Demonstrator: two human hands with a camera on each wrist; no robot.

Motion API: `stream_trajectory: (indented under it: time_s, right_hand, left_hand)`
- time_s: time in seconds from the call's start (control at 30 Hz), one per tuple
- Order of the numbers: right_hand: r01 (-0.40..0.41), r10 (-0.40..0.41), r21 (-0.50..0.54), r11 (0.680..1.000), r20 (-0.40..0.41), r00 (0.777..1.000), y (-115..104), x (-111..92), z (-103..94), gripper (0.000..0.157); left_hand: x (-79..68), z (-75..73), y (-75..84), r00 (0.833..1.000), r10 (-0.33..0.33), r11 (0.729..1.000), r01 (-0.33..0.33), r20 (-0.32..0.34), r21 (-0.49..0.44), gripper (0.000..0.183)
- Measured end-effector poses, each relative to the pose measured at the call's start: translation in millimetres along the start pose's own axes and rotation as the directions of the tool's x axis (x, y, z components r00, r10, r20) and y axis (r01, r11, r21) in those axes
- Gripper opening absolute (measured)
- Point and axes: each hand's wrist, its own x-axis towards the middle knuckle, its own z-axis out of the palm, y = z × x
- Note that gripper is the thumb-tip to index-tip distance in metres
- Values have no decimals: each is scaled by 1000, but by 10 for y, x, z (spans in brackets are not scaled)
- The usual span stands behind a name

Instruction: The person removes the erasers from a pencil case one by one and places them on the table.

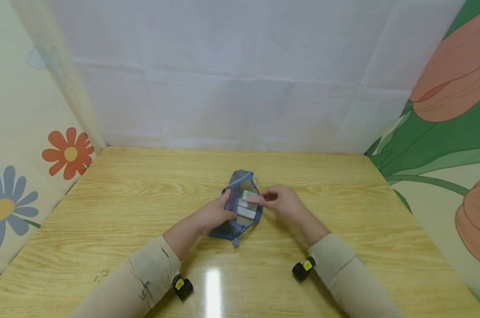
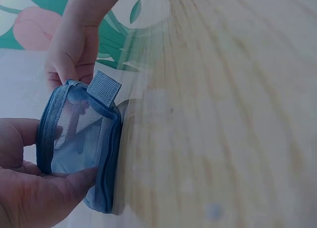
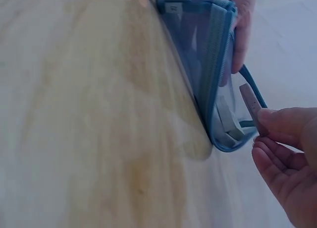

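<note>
A blue mesh zip pouch sits unzipped on the table, its mouth spread wide. My left hand grips the pouch's left side; the left wrist view shows the thumb and fingers around its zip edge. Between thumb and fingertips, my right hand pinches a small flat pink block, which looks like an eraser. That block is at the right side of the pouch's mouth, over several whitish blocks lying inside. Their lower parts are partly hidden by the pouch.
The wood-grain table extends around the pouch. A white sheet hangs behind it, and flower-painted walls stand on both sides. Black wrist cameras are strapped at both sleeves.
</note>
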Motion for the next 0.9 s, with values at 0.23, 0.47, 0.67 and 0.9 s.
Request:
stream_trajectory:
  time_s: [0.23, 0.47, 0.67, 0.9]
  right_hand:
    - [38, -39, -8, 999, -42, 998, 95, 40, -146, 22]
    - [26, -27, -9, 1000, -73, 997, 195, 68, -257, 25]
    - [4, -5, -13, 1000, -86, 996, 304, 106, -320, 25]
    - [-42, 40, -12, 999, -91, 995, 434, 150, -338, 25]
  left_hand:
    - [10, 7, -14, 1000, -6, 1000, 5, -13, -14, 83]
    - [12, 4, -13, 1000, 11, 1000, -11, -9, -14, 83]
    - [4, 6, 3, 1000, 8, 1000, -8, 0, -17, 83]
    - [-4, 12, 13, 1000, -4, 1000, 4, -3, -2, 84]
